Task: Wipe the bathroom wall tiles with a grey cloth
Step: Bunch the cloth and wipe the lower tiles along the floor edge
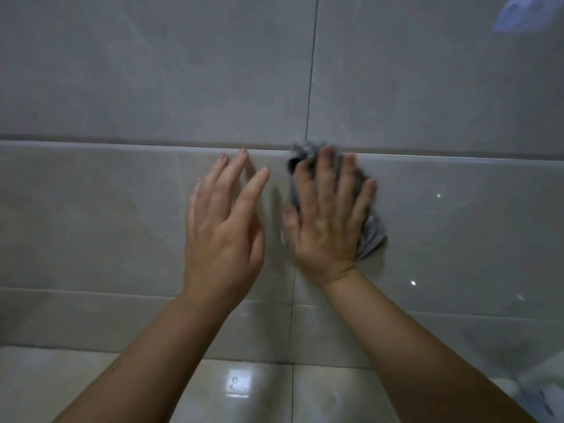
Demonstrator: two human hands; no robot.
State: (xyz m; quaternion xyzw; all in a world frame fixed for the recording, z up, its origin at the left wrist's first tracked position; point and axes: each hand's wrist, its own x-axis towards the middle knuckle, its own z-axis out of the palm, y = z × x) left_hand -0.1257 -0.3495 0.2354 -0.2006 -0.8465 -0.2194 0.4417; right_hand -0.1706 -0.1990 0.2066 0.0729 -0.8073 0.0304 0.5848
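Flat under right hand (328,215), grey cloth (370,236) pressed on wall tiles (122,209), left hand (224,218) beside, fingers straight, empty

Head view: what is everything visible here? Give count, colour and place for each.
glossy grey ceramic wall tiles: several, grey, filling the view
crumpled grey fabric cloth: one, grey, against the wall under the right hand
glossy pale horizontal tiles: a few, off-white, bottom edge
blurred bluish patch: one, blue-white, top right corner, unidentifiable
left hand: one, fingers straight, left of the cloth
right hand: one, flat, pressing the cloth
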